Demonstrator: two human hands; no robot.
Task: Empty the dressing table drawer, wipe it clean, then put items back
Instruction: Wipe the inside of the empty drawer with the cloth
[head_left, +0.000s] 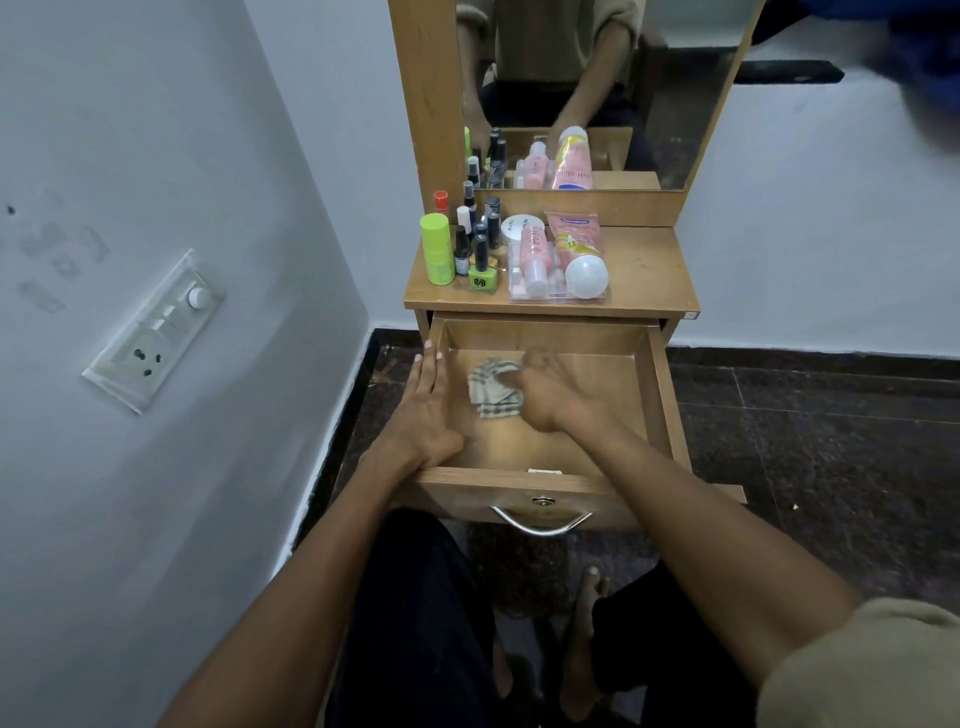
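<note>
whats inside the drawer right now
Inside the open drawer lies only a checked cloth, held by the right hand. The left hand rests flat on the drawer's left wall. The floor under the cloth and hand is hidden.

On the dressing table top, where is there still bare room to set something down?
Bare wood runs along the tabletop's right side, beside the clear tray. The left half is crowded with nail polish bottles and a green container.
</note>
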